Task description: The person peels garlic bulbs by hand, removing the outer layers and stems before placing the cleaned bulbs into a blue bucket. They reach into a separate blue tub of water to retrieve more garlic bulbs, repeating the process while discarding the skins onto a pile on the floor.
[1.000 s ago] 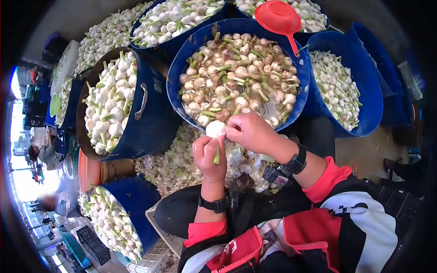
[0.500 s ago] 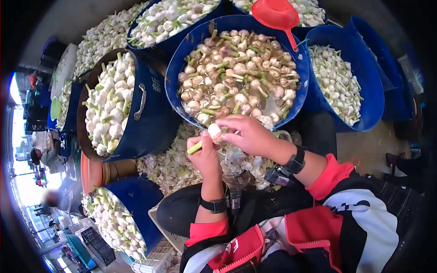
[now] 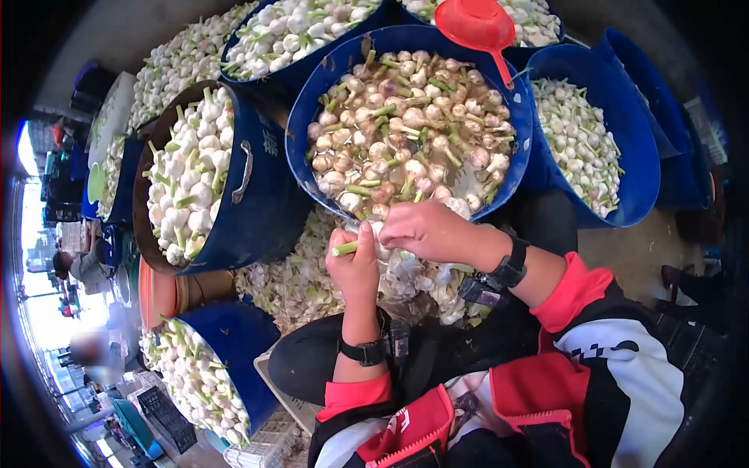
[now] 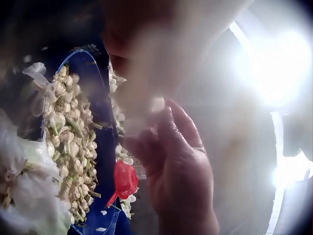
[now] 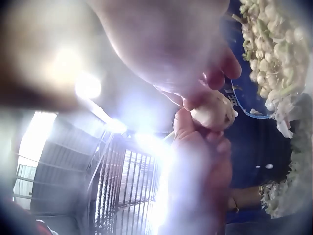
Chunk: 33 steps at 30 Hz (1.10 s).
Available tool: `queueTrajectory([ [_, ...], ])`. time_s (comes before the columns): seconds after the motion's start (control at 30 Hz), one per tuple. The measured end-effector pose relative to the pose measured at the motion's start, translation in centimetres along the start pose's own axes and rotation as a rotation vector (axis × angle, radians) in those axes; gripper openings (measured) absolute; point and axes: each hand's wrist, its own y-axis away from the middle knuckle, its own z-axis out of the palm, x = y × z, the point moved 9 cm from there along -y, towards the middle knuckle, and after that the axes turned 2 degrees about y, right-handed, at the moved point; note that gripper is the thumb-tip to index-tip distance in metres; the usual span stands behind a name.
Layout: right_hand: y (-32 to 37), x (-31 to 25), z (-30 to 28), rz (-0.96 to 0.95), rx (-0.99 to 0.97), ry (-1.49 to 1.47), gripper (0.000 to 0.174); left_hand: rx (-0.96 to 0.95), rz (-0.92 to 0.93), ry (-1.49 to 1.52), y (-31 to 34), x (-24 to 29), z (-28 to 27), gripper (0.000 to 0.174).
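Note:
My left hand [image 3: 355,269] grips a garlic bulb [image 5: 213,113], with the cut green stem [image 3: 344,249] poking out past the thumb to the left. The right hand [image 3: 429,232] is on the bulb's other side, its fingers bent and pinching at the bulb's surface. In the right wrist view a thin strip of skin [image 5: 170,95] shows beside the bulb. Both hands are just below the near rim of a blue tub [image 3: 312,183] in which many unpeeled garlic bulbs [image 3: 413,117] sit in murky water. The left wrist view is largely blurred by the near hand.
A red strainer [image 3: 474,25] hangs over the tub's far right rim. Blue barrels of white garlic stand left [image 3: 269,175], lower left [image 3: 242,343] and right [image 3: 628,148]. Peeled skins [image 3: 292,273] heap under the hands. Other people [image 3: 86,265] are at far left.
The stem swung from pointing down to pointing left as the left hand turned the bulb. The right hand's fingers spread over the bulb, then bent in on it again.

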Motion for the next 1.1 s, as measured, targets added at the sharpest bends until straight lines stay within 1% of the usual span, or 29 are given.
queueTrajectory([
  [0.03,0.2,0.1,0.5,0.021,-0.048,0.029,0.009,-0.003,0.000,0.001,0.2,-0.6,0.3,0.032],
  [0.1,1.0,0.3,1.3,0.040,-0.097,0.055,0.009,0.010,-0.374,0.259,1.2,-4.8,0.9,0.025],
  [0.13,2.1,1.0,2.3,0.060,-0.166,0.124,0.010,0.013,-0.374,0.257,0.9,-4.1,0.6,0.025],
  [0.17,3.3,1.8,3.1,0.076,-0.236,0.195,0.011,0.059,-0.635,0.444,1.5,-5.2,0.6,0.023],
  [0.2,4.6,2.4,3.4,0.069,-0.238,0.194,0.011,0.108,-0.894,0.634,2.6,-6.2,1.0,0.023],
  [0.23,6.7,3.8,5.4,0.149,-0.475,0.269,0.015,0.059,-0.932,0.775,2.4,-6.8,1.3,0.023],
  [0.27,8.8,5.3,7.2,0.230,-0.712,0.345,0.021,0.067,-0.930,0.775,2.2,-7.3,0.8,0.023],
  [0.3,8.8,4.8,7.5,0.229,-0.713,0.341,0.021,0.080,-0.915,0.843,1.9,-7.0,0.6,0.022],
  [0.33,7.2,3.7,5.6,0.267,-0.439,0.279,0.022,0.088,-0.901,0.910,1.7,-6.6,0.7,0.021],
  [0.37,5.8,2.8,3.2,0.303,-0.165,0.218,0.024,0.134,-0.853,0.837,1.6,-6.2,0.3,0.020],
  [0.4,4.5,2.9,2.0,0.471,-0.053,-0.060,0.023,0.128,-0.858,0.835,1.8,-6.0,0.7,0.020],
  [0.43,3.3,3.5,1.4,0.632,0.066,-0.340,0.022,0.072,-0.724,0.672,1.2,-5.1,0.4,0.020],
  [0.47,2.1,3.9,1.7,0.636,0.073,-0.339,0.022,0.017,-0.585,0.510,0.6,-4.1,0.3,0.019],
  [0.5,1.1,4.4,2.7,0.630,0.079,-0.541,0.023,-0.059,-0.551,0.500,0.5,-3.8,0.9,0.020],
  [0.53,0.6,4.5,3.3,0.617,0.084,-0.745,0.024,-0.069,-0.549,0.498,0.5,-3.9,1.2,0.020],
  [0.57,0.9,4.6,3.1,0.617,0.091,-0.748,0.024,0.023,-0.656,0.579,1.0,-4.7,1.1,0.019],
  [0.6,0.7,3.8,2.8,0.491,0.018,-0.603,0.024,0.120,-0.759,0.657,1.4,-5.4,0.7,0.017],
  [0.63,0.5,2.9,2.7,0.360,-0.057,-0.456,0.024,0.110,-0.828,0.881,1.6,-6.4,1.1,0.013],
  [0.67,1.2,3.0,2.9,0.353,-0.060,-0.463,0.024,0.117,-0.823,0.876,1.3,-7.3,0.6,0.013],
  [0.73,3.7,1.5,6.6,0.247,-0.465,-0.222,0.028,0.198,-0.796,0.937,1.0,-7.9,-0.4,0.012],
  [0.77,3.9,1.7,5.8,0.290,-0.354,-0.087,0.032,0.221,-0.826,0.909,1.2,-8.0,-0.6,0.014],
  [0.8,3.7,1.6,5.7,0.297,-0.354,-0.085,0.032,0.217,-0.832,0.911,1.3,-7.7,-0.2,0.014],
  [0.87,2.0,2.2,2.8,0.396,0.058,-0.221,0.035,0.223,-0.811,0.834,1.5,-7.1,0.5,0.017],
  [0.93,1.1,2.6,2.7,0.398,0.099,-0.262,0.031,0.172,-0.862,0.879,2.1,-7.3,1.4,0.019],
  [0.97,1.0,3.4,3.4,0.430,0.071,-0.338,0.029,0.131,-0.905,0.922,2.3,-7.4,1.8,0.021],
  [1.0,0.8,4.2,4.2,0.455,0.041,-0.411,0.027,0.130,-0.900,0.920,2.0,-7.5,1.0,0.021],
  [1.03,2.1,6.2,5.3,0.664,0.065,-0.659,0.025,0.133,-0.905,0.986,1.5,-7.7,-0.1,0.020],
  [1.07,2.3,6.7,5.4,0.662,0.066,-0.654,0.025,0.133,-0.910,1.058,1.1,-7.9,-0.8,0.020],
  [1.1,3.1,7.4,6.0,0.792,0.110,-0.915,0.028,0.200,-0.773,0.947,-0.1,-7.6,-2.1,0.023],
])
